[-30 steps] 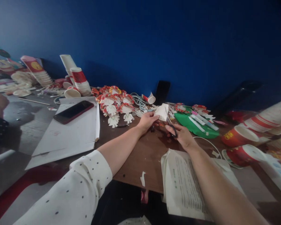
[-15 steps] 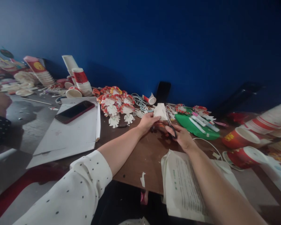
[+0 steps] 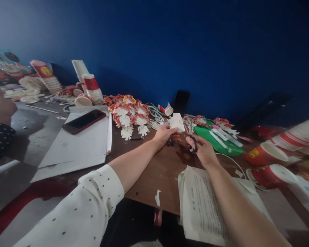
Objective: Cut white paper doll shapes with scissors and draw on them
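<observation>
Between the thumb and fingers of my left hand [image 3: 162,136] is a small piece of white paper [image 3: 177,122], held up above the brown table [image 3: 154,171]. My right hand [image 3: 203,150] grips a pair of scissors [image 3: 194,144] by dark handles, fingers wrapped round them. The blades point up and away, just right of the paper and apart from it. Beyond my left hand lies a pile of white paper figures [image 3: 126,120] with red, ruffled edges. A green disc [image 3: 225,147] with several white markers [image 3: 217,137] on it lies past my right hand.
At left, a phone [image 3: 84,121] rests on white cardboard [image 3: 77,151], near another person's hand [image 3: 2,108]. Stacked paper cups [image 3: 92,91] stand by the blue wall; more cups [image 3: 267,154] lie at right. A printed paper packet [image 3: 201,206] sits under my right forearm.
The scissors have moved slightly right, away from the paper's edge. My left hand still holds the paper. The whole view has shifted a little.
</observation>
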The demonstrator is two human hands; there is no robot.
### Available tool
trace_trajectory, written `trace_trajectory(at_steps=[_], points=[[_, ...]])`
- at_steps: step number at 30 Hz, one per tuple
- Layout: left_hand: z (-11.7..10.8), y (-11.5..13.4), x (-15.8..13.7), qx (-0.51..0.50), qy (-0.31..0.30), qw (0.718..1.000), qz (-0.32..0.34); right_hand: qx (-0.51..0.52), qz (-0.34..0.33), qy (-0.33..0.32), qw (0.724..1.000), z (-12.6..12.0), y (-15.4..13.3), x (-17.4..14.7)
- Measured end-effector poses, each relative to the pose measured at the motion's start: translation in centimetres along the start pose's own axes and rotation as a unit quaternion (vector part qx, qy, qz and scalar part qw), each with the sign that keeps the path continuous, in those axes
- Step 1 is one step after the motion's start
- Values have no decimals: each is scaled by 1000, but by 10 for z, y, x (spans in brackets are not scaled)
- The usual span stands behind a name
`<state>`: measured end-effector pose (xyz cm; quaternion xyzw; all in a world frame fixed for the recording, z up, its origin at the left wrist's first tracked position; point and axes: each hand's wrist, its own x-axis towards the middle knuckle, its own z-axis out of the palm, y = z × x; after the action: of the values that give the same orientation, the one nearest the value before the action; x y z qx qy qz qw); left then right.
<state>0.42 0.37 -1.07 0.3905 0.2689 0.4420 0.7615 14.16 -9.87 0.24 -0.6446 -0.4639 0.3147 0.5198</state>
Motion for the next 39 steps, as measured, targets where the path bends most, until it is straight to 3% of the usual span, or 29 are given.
trace_trajectory(at_steps=[4, 16, 25, 39], points=[[-1, -2, 2, 8, 11, 1000, 11, -6, -17, 25, 1000, 0, -6, -3], [0, 1, 2, -11, 46, 999, -5, -34, 1, -19, 999, 5, 2, -1], [3, 3, -2, -14, 36, 999, -16, -70, 9, -103, 992, 6, 3, 0], [5, 3, -4, -2, 7, 1000, -17, -19, 37, -111, 993, 1, 6, -1]])
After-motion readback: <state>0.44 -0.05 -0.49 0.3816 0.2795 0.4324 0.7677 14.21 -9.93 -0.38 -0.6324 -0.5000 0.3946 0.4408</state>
